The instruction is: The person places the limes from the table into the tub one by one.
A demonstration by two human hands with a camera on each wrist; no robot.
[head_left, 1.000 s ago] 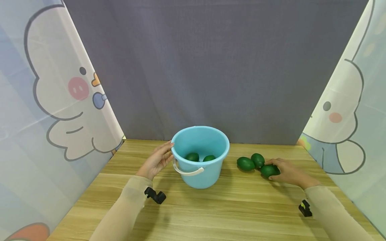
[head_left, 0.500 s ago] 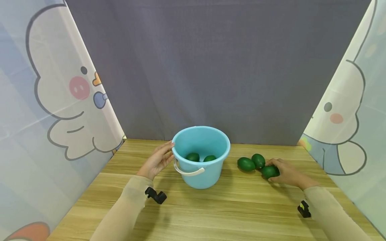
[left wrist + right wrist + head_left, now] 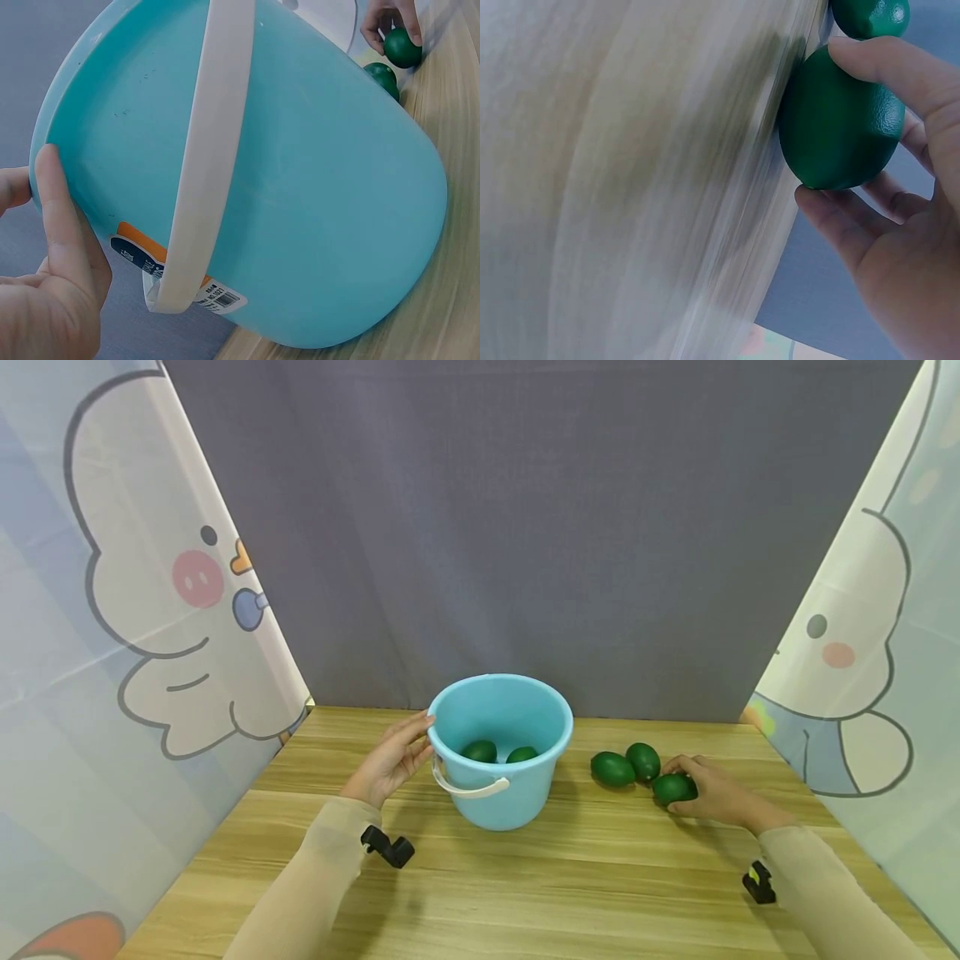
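Table (image 3: pixel 540 893); fruit (image 3: pixel 480 751) in bucket (image 3: pixel 498 806), head view only

Soft, even light casts faint shadows on the table (image 3: pixel 525 893), blurred in the right wrist view.

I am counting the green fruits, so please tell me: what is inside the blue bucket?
The blue bucket shows one green fruit at picture left and another green fruit at right. Its near wall covers their lower parts; anything hidden behind that wall cannot be seen.
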